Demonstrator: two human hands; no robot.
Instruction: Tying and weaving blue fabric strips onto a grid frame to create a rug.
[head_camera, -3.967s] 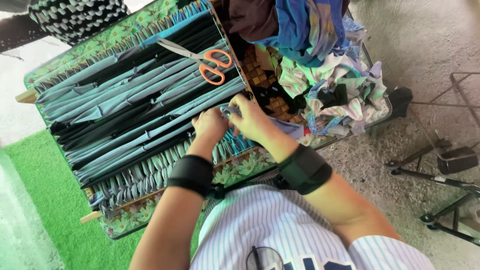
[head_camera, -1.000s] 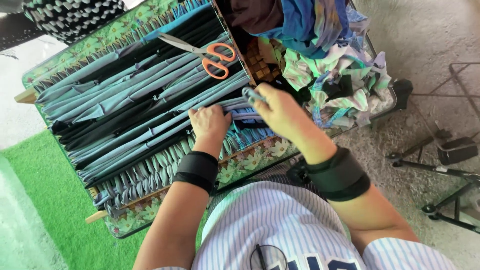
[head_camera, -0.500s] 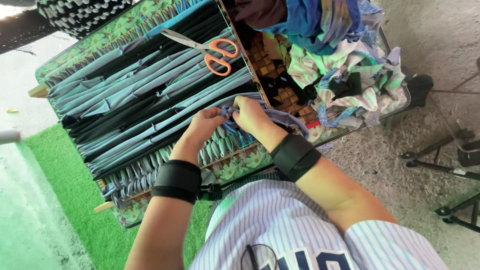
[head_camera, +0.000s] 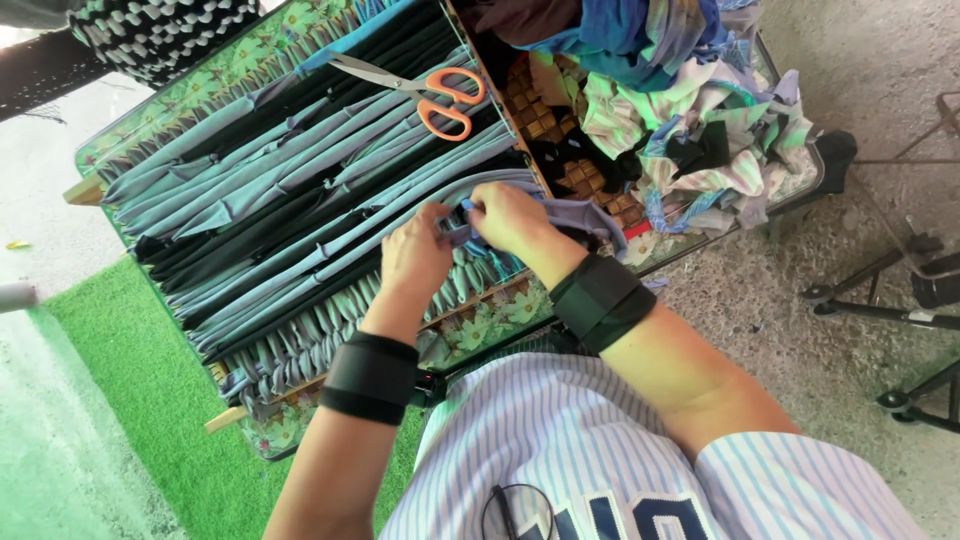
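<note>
fingers of both left hand (head_camera: 418, 255) and right hand (head_camera: 508, 215) pinch a blue fabric strip (head_camera: 462, 232) between them.

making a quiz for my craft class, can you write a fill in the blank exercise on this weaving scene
1. The scissors lying on the stretched fabric strips have handles coloured ____.
2. Both the left hand and the right hand pinch a strip of ____ at the frame's near edge.
3. Each wrist wears a wide ____ band.
4. The heap of loose fabric scraps lies on the person's ____ side of the frame.

Missing words: orange; fabric; black; right
</note>
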